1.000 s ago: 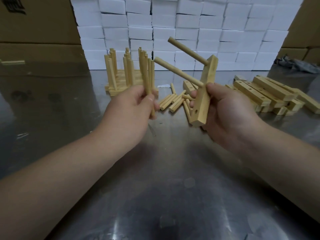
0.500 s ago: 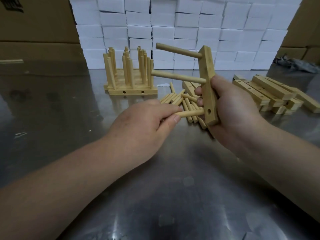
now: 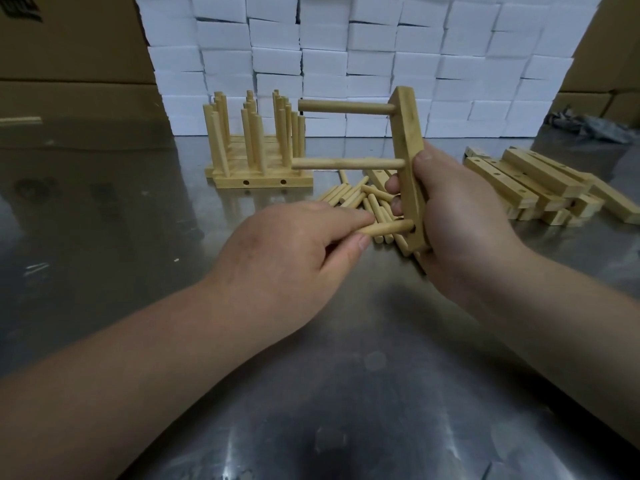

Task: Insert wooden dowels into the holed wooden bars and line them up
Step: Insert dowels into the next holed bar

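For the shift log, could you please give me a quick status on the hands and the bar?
Right hand grips bar upright, two dowels seated. Left hand pinches third dowel, tip at lowest hole. Loose dowels behind, not blocking.

Half of the dowel [image 3: 388, 229] is hidden inside the left hand [image 3: 287, 258], the bar [image 3: 410, 161] is partly covered by the right hand [image 3: 460, 230], and the stack of bars [image 3: 540, 188] is cut by the right edge.

Warehouse-like workshop, steel worktable [image 3: 104, 237], stacked white boxes [image 3: 346, 57], cardboard cartons [image 3: 69, 64]
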`<action>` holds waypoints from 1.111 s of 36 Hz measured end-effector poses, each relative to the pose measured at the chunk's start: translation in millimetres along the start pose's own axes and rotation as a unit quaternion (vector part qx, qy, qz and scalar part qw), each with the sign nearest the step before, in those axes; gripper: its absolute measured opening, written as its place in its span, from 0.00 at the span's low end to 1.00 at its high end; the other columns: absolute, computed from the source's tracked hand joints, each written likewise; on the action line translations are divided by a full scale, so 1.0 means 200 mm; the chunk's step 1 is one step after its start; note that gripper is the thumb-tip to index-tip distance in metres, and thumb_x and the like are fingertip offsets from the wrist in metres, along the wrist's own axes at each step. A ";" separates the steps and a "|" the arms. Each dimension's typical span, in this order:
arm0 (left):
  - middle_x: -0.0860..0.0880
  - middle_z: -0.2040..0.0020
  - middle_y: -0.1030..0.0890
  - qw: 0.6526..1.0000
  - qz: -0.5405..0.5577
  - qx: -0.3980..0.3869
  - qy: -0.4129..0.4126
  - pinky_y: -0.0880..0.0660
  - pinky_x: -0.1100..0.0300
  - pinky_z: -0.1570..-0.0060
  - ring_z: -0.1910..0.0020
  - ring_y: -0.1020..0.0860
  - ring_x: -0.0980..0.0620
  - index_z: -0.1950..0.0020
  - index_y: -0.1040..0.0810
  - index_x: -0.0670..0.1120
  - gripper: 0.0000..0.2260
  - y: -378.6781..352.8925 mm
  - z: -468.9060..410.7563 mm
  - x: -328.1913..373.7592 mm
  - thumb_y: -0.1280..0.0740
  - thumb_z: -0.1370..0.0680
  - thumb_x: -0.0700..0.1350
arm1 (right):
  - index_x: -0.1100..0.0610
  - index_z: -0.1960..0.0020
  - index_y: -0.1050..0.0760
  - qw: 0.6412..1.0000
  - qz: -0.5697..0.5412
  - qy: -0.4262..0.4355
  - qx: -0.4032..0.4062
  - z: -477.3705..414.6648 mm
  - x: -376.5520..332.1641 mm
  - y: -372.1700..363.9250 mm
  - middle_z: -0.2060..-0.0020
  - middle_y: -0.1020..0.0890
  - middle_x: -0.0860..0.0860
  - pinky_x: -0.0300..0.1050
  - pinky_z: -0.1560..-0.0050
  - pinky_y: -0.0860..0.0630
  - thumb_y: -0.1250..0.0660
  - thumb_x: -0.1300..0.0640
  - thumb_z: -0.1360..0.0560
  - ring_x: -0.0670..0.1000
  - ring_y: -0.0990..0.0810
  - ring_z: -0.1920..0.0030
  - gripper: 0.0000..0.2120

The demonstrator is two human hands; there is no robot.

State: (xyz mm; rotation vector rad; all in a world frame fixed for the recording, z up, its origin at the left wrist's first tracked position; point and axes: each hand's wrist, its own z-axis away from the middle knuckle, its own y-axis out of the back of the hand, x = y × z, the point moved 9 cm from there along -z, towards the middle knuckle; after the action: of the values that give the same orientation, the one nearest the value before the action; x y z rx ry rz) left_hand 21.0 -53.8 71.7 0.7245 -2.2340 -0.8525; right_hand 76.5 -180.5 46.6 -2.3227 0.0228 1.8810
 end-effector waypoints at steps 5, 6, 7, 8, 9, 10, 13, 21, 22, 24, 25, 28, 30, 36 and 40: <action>0.55 0.62 0.19 1.000 0.020 0.008 -0.001 0.26 0.52 0.66 0.61 0.26 0.57 0.48 0.21 0.57 0.11 0.00 0.01 -0.01 0.38 0.27 0.51 | 0.49 0.55 0.24 1.000 -0.007 -0.001 0.003 0.01 0.00 0.00 0.69 0.25 0.47 0.47 0.63 0.32 0.47 0.55 0.19 0.47 0.29 0.69 0.14; 0.55 0.60 0.20 1.000 0.022 0.004 0.000 0.26 0.54 0.65 0.59 0.26 0.58 0.45 0.26 0.59 0.12 -0.01 0.00 -0.01 0.38 0.28 0.52 | 0.48 0.55 0.24 1.000 -0.015 -0.001 0.004 0.01 0.00 0.00 0.70 0.25 0.47 0.46 0.63 0.31 0.47 0.56 0.19 0.46 0.29 0.69 0.14; 0.59 0.54 0.22 1.000 0.021 -0.005 0.001 0.25 0.56 0.64 0.57 0.27 0.59 0.41 0.34 0.63 0.15 -0.02 0.00 0.00 0.39 0.28 0.53 | 0.48 0.54 0.24 1.000 -0.025 -0.001 0.003 0.01 0.00 -0.01 0.70 0.25 0.47 0.45 0.65 0.30 0.47 0.56 0.19 0.46 0.29 0.70 0.14; 0.64 0.49 0.27 1.000 0.016 -0.013 0.001 0.25 0.58 0.63 0.55 0.27 0.59 0.39 0.40 0.64 0.19 -0.03 0.00 0.00 0.40 0.28 0.54 | 0.48 0.54 0.24 0.999 -0.033 -0.002 0.002 0.01 0.00 -0.01 0.70 0.26 0.47 0.43 0.67 0.30 0.47 0.57 0.19 0.45 0.29 0.71 0.14; 0.67 0.47 0.30 1.000 0.011 -0.014 0.000 0.25 0.59 0.62 0.55 0.27 0.60 0.39 0.44 0.65 0.21 -0.03 0.00 0.00 0.40 0.28 0.55 | 0.49 0.54 0.24 0.999 -0.039 -0.002 -0.001 0.01 0.00 -0.02 0.70 0.26 0.48 0.42 0.68 0.30 0.48 0.57 0.19 0.45 0.29 0.72 0.14; 0.68 0.47 0.30 1.000 0.011 -0.011 -0.002 0.25 0.59 0.63 0.54 0.27 0.60 0.38 0.44 0.65 0.21 -0.03 0.00 0.00 0.39 0.28 0.55 | 0.51 0.55 0.25 0.999 -0.045 -0.001 -0.005 0.01 0.00 -0.02 0.70 0.26 0.48 0.41 0.69 0.30 0.48 0.57 0.19 0.45 0.30 0.72 0.14; 0.59 0.59 0.19 1.000 0.027 -0.005 0.005 0.26 0.62 0.63 0.56 0.26 0.60 0.44 0.23 0.62 0.11 -0.02 0.00 -0.02 0.34 0.26 0.52 | 0.54 0.54 0.26 0.997 -0.067 -0.002 -0.022 0.02 -0.01 -0.04 0.68 0.27 0.50 0.39 0.73 0.29 0.48 0.57 0.19 0.46 0.30 0.73 0.13; 0.69 0.66 0.28 1.000 0.013 -0.017 0.014 0.32 0.68 0.64 0.60 0.26 0.64 0.44 0.21 0.58 0.13 -0.03 -0.01 -0.04 0.39 0.25 0.53 | 0.54 0.56 0.28 0.998 -0.054 0.014 -0.037 0.03 -0.03 -0.05 0.65 0.28 0.52 0.42 0.71 0.31 0.49 0.57 0.19 0.47 0.28 0.74 0.13; 0.69 0.66 0.30 1.000 0.010 -0.024 0.016 0.34 0.68 0.64 0.61 0.27 0.65 0.44 0.20 0.58 0.12 -0.04 -0.01 -0.04 0.38 0.24 0.52 | 0.54 0.57 0.28 0.998 -0.049 0.017 -0.038 0.03 -0.03 -0.06 0.66 0.28 0.52 0.43 0.70 0.32 0.49 0.57 0.19 0.47 0.28 0.74 0.14; 0.65 0.64 0.27 0.999 0.006 -0.039 0.012 0.34 0.67 0.65 0.61 0.27 0.63 0.44 0.20 0.57 0.10 -0.05 -0.01 -0.04 0.38 0.23 0.50 | 0.55 0.58 0.29 0.998 -0.042 0.019 -0.044 0.03 -0.03 -0.06 0.67 0.28 0.51 0.44 0.70 0.33 0.50 0.57 0.19 0.47 0.28 0.74 0.14; 0.62 0.64 0.24 0.999 0.006 -0.047 0.009 0.34 0.67 0.65 0.60 0.27 0.60 0.44 0.20 0.57 0.10 -0.05 -0.01 -0.04 0.39 0.23 0.51 | 0.55 0.58 0.30 0.998 -0.037 0.019 -0.047 0.03 -0.02 -0.06 0.67 0.28 0.51 0.44 0.70 0.33 0.50 0.57 0.19 0.47 0.28 0.74 0.14; 0.60 0.64 0.23 0.998 -0.006 -0.069 0.014 0.38 0.69 0.69 0.55 0.29 0.62 0.46 0.20 0.59 0.17 -0.06 -0.01 -0.05 0.45 0.26 0.57 | 0.54 0.58 0.29 0.999 -0.015 0.025 -0.045 0.04 -0.02 -0.07 0.67 0.28 0.52 0.38 0.73 0.33 0.50 0.58 0.19 0.48 0.28 0.74 0.14; 0.60 0.66 0.25 0.997 -0.022 -0.078 0.016 0.39 0.69 0.71 0.56 0.29 0.63 0.46 0.20 0.59 0.19 -0.07 -0.01 -0.05 0.47 0.28 0.58 | 0.54 0.58 0.29 0.999 -0.020 0.024 -0.043 0.05 -0.02 -0.07 0.67 0.29 0.52 0.35 0.76 0.34 0.50 0.58 0.19 0.48 0.29 0.74 0.14; 0.65 0.70 0.26 0.993 0.027 -0.098 0.062 0.37 0.68 0.70 0.66 0.29 0.64 0.61 0.25 0.63 0.11 -0.10 0.01 -0.09 0.47 0.29 0.59 | 0.58 0.53 0.29 0.998 -0.033 0.035 -0.041 0.07 -0.04 -0.08 0.66 0.30 0.54 0.34 0.79 0.32 0.49 0.59 0.18 0.49 0.31 0.73 0.11; 0.62 0.72 0.27 0.984 0.075 -0.114 0.114 0.38 0.63 0.71 0.69 0.29 0.62 0.69 0.28 0.61 0.11 -0.12 0.02 -0.12 0.46 0.32 0.61 | 0.57 0.49 0.27 0.998 -0.036 0.036 -0.040 0.07 -0.03 -0.08 0.68 0.30 0.52 0.34 0.77 0.31 0.49 0.59 0.18 0.48 0.31 0.74 0.12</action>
State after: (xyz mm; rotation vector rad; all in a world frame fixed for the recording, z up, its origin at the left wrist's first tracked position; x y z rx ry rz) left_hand 40.2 -51.0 42.9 0.5110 -1.9223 -0.8852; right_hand 64.2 -162.6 51.1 -2.4089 -0.1289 1.7954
